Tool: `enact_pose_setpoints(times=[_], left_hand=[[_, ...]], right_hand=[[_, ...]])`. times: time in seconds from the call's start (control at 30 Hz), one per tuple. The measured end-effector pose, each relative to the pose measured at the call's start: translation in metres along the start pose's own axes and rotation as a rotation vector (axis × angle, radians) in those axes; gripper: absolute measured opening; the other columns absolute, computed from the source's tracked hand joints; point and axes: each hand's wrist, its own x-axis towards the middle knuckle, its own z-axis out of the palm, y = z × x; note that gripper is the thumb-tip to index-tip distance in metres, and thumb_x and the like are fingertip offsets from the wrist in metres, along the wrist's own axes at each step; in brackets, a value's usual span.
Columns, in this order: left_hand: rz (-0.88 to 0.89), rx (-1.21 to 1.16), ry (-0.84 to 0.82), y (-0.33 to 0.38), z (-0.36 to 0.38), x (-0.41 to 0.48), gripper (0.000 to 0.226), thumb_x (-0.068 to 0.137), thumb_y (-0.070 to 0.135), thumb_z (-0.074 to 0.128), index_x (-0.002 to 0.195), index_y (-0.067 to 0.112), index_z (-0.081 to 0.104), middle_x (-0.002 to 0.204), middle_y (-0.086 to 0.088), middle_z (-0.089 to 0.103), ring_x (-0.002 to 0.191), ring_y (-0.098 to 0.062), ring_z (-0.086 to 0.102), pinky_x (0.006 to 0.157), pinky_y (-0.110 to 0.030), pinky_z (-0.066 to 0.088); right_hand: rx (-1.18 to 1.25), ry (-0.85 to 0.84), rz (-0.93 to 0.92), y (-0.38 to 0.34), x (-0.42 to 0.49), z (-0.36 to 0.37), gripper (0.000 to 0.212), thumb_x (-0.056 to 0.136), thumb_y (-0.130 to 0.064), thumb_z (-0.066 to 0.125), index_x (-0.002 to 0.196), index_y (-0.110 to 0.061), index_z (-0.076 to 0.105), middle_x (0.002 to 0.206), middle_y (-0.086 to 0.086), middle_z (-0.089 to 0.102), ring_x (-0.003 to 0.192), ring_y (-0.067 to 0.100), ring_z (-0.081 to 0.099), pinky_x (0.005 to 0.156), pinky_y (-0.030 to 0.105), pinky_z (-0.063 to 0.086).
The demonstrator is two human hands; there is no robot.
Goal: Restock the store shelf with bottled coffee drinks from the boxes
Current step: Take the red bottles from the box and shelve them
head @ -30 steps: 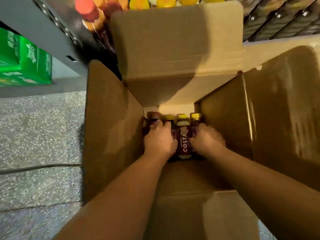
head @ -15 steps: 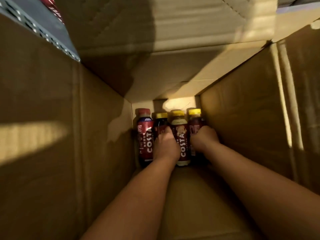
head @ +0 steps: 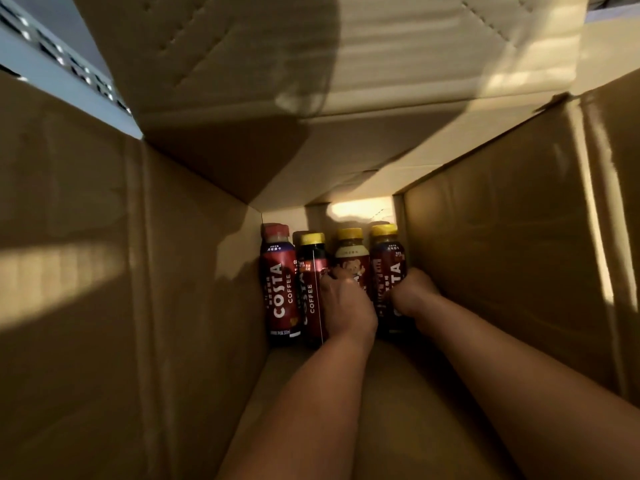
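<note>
Two hands reach down the cardboard box [head: 173, 271]: the left hand [head: 346, 304] curls round the bear-label bottle [head: 349, 256], the right hand [head: 414, 294] round the rightmost bottle [head: 386, 261], both in the row at the far wall. Probably best lifted straight, sparing neighbours.

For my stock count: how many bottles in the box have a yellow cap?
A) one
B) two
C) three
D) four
C: the second bottle, third bottle and fourth bottle from the left have yellow caps; the leftmost bottle has a red cap.
</note>
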Motion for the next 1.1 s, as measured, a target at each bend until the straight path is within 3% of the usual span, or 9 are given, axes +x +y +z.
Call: enact_pose_setpoints(times=[0.17, 0.3, 0.4, 0.53, 0.83, 0.97, 1.1], left_hand=[[-0.031, -0.129, -0.096, 0.000, 0.007, -0.001, 0.072, 0.090, 0.012, 0.057, 0.148, 0.017, 0.014, 0.145, -0.012, 0.037, 0.134, -0.028, 0.036, 0.108, -0.043, 0.032], [-0.126, -0.205, -0.134, 0.003, 0.011, 0.008, 0.076, 0.088, 0.014, 0.062, 0.147, 0.014, 0.014, 0.145, -0.014, 0.036, 0.134, -0.030, 0.035, 0.107, -0.042, 0.034], [-0.134, -0.179, -0.144, 0.008, 0.012, 0.007, 0.079, 0.087, 0.012, 0.062, 0.149, 0.011, 0.013, 0.150, -0.015, 0.028, 0.139, -0.029, 0.026, 0.111, -0.040, 0.027], [-0.122, -0.229, -0.111, 0.005, -0.001, 0.000, 0.079, 0.086, 0.007, 0.061, 0.149, 0.012, 0.014, 0.151, -0.013, 0.027, 0.140, -0.029, 0.026, 0.111, -0.042, 0.029], [0.030, -0.329, 0.008, 0.003, -0.102, -0.059, 0.068, 0.089, 0.018, 0.059, 0.147, 0.020, 0.023, 0.145, -0.005, 0.036, 0.134, -0.025, 0.036, 0.109, -0.042, 0.031], [0.071, -0.382, 0.013, 0.017, -0.150, -0.103, 0.069, 0.088, 0.015, 0.062, 0.146, 0.022, 0.025, 0.144, -0.003, 0.037, 0.130, -0.023, 0.039, 0.103, -0.040, 0.036], [0.107, -0.395, 0.033, 0.031, -0.193, -0.148, 0.070, 0.086, 0.013, 0.063, 0.146, 0.018, 0.027, 0.143, -0.005, 0.039, 0.129, -0.024, 0.041, 0.107, -0.041, 0.035]], right_hand=[[0.070, 0.007, 0.028, 0.001, 0.002, -0.001, 0.063, 0.089, -0.016, 0.062, 0.141, -0.009, 0.029, 0.137, 0.016, 0.046, 0.122, 0.035, 0.048, 0.100, 0.047, 0.042], [0.091, 0.001, 0.027, 0.003, 0.005, -0.003, 0.060, 0.089, -0.011, 0.060, 0.140, -0.008, 0.029, 0.136, 0.016, 0.046, 0.122, 0.034, 0.048, 0.101, 0.047, 0.042], [0.116, 0.013, 0.009, 0.004, 0.004, -0.003, 0.057, 0.089, -0.009, 0.059, 0.140, -0.009, 0.034, 0.134, 0.016, 0.049, 0.119, 0.034, 0.050, 0.101, 0.049, 0.042], [0.180, 0.007, -0.019, 0.003, -0.012, -0.006, 0.056, 0.089, -0.008, 0.059, 0.139, -0.013, 0.035, 0.133, 0.013, 0.050, 0.120, 0.032, 0.051, 0.100, 0.049, 0.043], [0.298, -0.039, -0.166, -0.033, -0.112, -0.035, 0.052, 0.087, -0.006, 0.061, 0.133, -0.019, 0.039, 0.124, 0.008, 0.054, 0.115, 0.029, 0.054, 0.094, 0.048, 0.047], [0.332, -0.003, -0.218, -0.046, -0.166, -0.062, 0.053, 0.086, -0.008, 0.063, 0.132, -0.020, 0.040, 0.122, 0.009, 0.056, 0.113, 0.030, 0.055, 0.089, 0.046, 0.050], [0.319, 0.008, -0.299, -0.056, -0.226, -0.089, 0.052, 0.082, -0.007, 0.067, 0.127, -0.016, 0.042, 0.114, 0.009, 0.060, 0.105, 0.027, 0.059, 0.089, 0.047, 0.052]])
